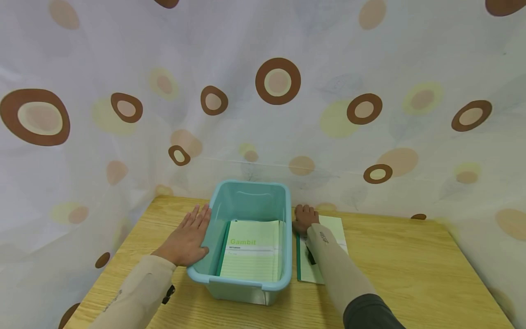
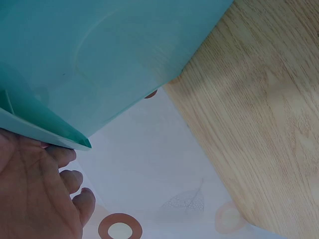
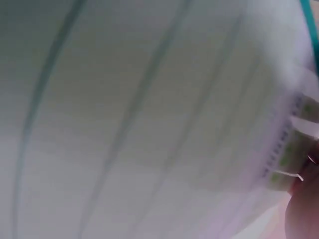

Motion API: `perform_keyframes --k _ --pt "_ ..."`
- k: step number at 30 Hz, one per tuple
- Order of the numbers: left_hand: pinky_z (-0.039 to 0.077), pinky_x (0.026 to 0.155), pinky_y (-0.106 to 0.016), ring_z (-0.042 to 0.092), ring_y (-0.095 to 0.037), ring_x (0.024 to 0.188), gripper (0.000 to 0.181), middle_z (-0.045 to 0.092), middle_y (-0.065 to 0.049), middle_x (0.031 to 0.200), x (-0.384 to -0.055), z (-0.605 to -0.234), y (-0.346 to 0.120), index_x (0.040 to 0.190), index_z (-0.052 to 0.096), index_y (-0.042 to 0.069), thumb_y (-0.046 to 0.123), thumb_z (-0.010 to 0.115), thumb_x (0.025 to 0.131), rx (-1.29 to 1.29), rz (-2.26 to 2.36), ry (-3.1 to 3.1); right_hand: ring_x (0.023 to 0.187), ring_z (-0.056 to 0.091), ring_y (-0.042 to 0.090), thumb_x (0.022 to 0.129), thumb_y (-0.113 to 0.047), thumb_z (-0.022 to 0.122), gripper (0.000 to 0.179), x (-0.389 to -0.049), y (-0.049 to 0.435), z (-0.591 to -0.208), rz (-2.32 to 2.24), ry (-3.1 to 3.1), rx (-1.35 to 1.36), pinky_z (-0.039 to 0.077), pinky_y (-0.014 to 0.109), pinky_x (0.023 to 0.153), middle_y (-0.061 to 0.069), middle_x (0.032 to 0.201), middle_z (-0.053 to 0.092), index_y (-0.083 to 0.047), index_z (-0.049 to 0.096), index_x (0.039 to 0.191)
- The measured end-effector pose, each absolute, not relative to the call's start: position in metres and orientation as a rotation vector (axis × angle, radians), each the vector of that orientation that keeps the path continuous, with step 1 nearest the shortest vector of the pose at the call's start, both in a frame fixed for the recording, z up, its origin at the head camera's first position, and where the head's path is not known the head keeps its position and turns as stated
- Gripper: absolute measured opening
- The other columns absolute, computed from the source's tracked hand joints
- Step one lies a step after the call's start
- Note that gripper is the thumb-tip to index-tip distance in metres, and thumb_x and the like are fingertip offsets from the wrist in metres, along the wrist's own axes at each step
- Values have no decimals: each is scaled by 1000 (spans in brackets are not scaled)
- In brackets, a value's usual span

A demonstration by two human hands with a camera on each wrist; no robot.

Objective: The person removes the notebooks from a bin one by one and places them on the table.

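Note:
A light blue plastic bin (image 1: pixel 287 256) stands on the wooden table, holding pale green notebooks (image 1: pixel 250 251) with green spines; the top cover reads "Gambit". My left hand (image 1: pixel 186 240) rests along the bin's left rim with fingers stretched out, and the left wrist view shows the palm (image 2: pixel 40 194) against that rim. Just right of the bin another notebook (image 1: pixel 306 269) lies on the table. My right hand (image 1: pixel 305 219) grips its far left part with curled fingers. In the right wrist view its lined cover (image 3: pixel 134 119) fills the picture, and fingers (image 3: pixel 304 204) show at the right edge.
The wooden table (image 1: pixel 402 265) extends to the right of the notebook. A pale sheet with brown and yellow ovals (image 1: pixel 263 137) hangs behind the table and along its sides. The far end of the bin stands close to this sheet.

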State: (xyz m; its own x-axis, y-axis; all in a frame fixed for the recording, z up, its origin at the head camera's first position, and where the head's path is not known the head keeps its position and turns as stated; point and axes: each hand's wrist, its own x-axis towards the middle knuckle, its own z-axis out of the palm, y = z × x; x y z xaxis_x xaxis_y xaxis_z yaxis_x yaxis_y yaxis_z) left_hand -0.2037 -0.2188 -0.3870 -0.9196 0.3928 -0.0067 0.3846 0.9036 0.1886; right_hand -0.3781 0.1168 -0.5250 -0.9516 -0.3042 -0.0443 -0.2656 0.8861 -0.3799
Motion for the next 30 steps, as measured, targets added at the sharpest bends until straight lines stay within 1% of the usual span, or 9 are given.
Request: perform_keyframes --k 4,6,11,15,18,20,25,30 --pt "12 115 -56 7 -46 144 79 14 -30 155 -204 -387 -218 147 17 -15 15 54 83 630 283 3025 113 40 44 91 -18 47 36 -378 121 -521 -564 2956 -454 28 61 101 25 118 42 2 43 120" --pt "12 115 -56 7 -45 144 79 14 -30 155 -205 -387 -217 147 17 -15 15 54 83 632 283 3022 119 39 46 91 -19 51 41 -377 123 -518 -563 2966 -442 28 61 103 27 125 42 2 44 126" --pt "11 115 -56 6 -45 144 79 13 -29 156 -205 -387 -217 147 15 -15 16 52 84 627 285 3020 121 38 46 92 -22 58 45 -372 127 -504 -634 3012 -420 28 62 101 27 129 42 -1 43 129" --pt "11 115 -56 6 -45 144 80 12 -29 156 -205 -386 -218 147 15 -15 17 52 84 617 280 3020 119 41 46 92 -21 59 46 -371 129 -486 -762 3042 -448 29 63 98 27 128 45 -1 44 130" --pt "11 115 -56 5 -45 144 80 12 -29 156 -205 -387 -218 147 15 -15 17 52 84 610 287 3018 116 45 45 92 -19 55 45 -373 131 -464 -862 3036 -493 31 64 96 26 126 49 1 46 131" --pt "11 115 -56 5 -45 144 81 12 -29 156 -204 -387 -218 147 14 -15 17 52 83 604 293 3016 116 47 43 93 -17 53 44 -374 132 -446 -924 3023 -513 32 63 97 25 125 51 2 46 132" --pt "10 115 -56 5 -45 144 81 11 -29 156 -203 -387 -217 148 14 -14 17 53 83 587 301 3009 115 50 40 95 -12 49 42 -366 128 -393 -1091 2942 -548 40 56 96 26 127 49 4 44 134" --pt "10 115 -57 6 -45 144 81 12 -29 156 -204 -387 -215 148 14 -14 17 53 83 586 289 3007 116 51 39 95 -15 50 43 -350 110 -349 -1085 2921 -630 44 53 94 23 129 50 1 46 134"
